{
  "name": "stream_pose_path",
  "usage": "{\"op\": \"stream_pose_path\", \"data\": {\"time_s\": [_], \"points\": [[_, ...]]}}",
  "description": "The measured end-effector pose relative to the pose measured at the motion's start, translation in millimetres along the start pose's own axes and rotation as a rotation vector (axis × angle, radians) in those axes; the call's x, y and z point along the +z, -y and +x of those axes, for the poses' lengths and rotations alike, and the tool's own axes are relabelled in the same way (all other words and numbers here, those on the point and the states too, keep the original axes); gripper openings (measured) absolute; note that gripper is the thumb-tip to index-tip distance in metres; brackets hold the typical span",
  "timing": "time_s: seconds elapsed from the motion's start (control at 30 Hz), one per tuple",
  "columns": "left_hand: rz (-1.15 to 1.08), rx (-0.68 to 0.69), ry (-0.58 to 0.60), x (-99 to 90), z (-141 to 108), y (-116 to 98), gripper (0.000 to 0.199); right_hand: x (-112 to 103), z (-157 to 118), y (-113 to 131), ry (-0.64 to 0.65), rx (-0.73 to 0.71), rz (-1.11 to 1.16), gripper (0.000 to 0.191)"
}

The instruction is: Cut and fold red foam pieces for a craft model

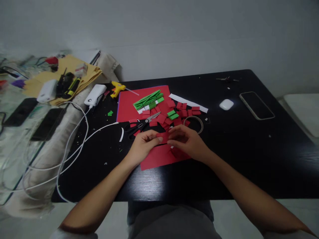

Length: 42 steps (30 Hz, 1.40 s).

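Between my hands, over the dark table, is a small red paper piece [163, 137]. My left hand [145, 145] pinches its left side between thumb and fingers. At its right edge, my right hand [187, 142] has thumb and fingers curled round toward the paper. Below them lies a larger red sheet [157, 158], partly covered by my right hand. Beyond my hands are several folded red pieces [161, 119] and a folded green piece [172, 115]. Black-handled scissors [144, 124] lie beside my left hand, and a tape roll [201, 123] lies beyond my right hand.
A red sheet [127, 103] carries green folded paper [149, 99]. Near it are a yellow glue gun [117, 89] and a white strip [188, 103]. White cables [86, 139] run along the left. A white case [226, 104] and phone [257, 105] lie right.
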<state>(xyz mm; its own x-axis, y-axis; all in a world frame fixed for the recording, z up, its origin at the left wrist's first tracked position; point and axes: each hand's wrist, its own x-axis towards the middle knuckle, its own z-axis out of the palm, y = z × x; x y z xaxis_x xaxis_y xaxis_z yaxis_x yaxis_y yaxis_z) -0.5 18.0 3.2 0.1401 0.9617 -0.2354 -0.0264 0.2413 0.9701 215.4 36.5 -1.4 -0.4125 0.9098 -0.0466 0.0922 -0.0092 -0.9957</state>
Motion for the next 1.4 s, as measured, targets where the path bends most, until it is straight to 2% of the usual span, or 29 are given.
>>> {"op": "stream_pose_path", "data": {"time_s": [0.13, 0.27, 0.43, 0.73, 0.93, 1.1, 1.23, 1.4], "points": [[0.015, 0.046, -0.08, -6.5, 4, 0, 0.02, -18, -4, 16, 0.293, -0.061, -0.436, 0.037], [-0.001, 0.048, -0.098, -7.9, 6, 0, 0.021, -20, -6, 21, 0.393, -0.085, -0.629, 0.036], [-0.004, 0.034, -0.084, -5.4, 3, -3, 0.021, -13, -4, 15, 0.479, -0.027, -0.691, 0.027], [0.014, 0.064, -0.067, -4.6, 2, -5, 0.024, -11, -3, 12, 0.51, -0.018, -0.697, 0.022], [0.002, 0.067, -0.06, -3.8, 1, -7, 0.026, -13, -4, 11, 0.409, -0.01, -0.641, 0.015], [-0.006, 0.062, -0.064, -4.1, 1, -7, 0.026, -13, -6, 11, 0.403, -0.015, -0.77, 0.03], [-0.003, 0.073, -0.064, -3.9, 1, -7, 0.025, -12, -5, 9, 0.398, -0.026, -0.85, 0.029], [0.017, 0.122, -0.06, -2.7, -1, -8, 0.023, -11, -5, 12, 0.395, -0.004, -0.746, 0.02]]}}
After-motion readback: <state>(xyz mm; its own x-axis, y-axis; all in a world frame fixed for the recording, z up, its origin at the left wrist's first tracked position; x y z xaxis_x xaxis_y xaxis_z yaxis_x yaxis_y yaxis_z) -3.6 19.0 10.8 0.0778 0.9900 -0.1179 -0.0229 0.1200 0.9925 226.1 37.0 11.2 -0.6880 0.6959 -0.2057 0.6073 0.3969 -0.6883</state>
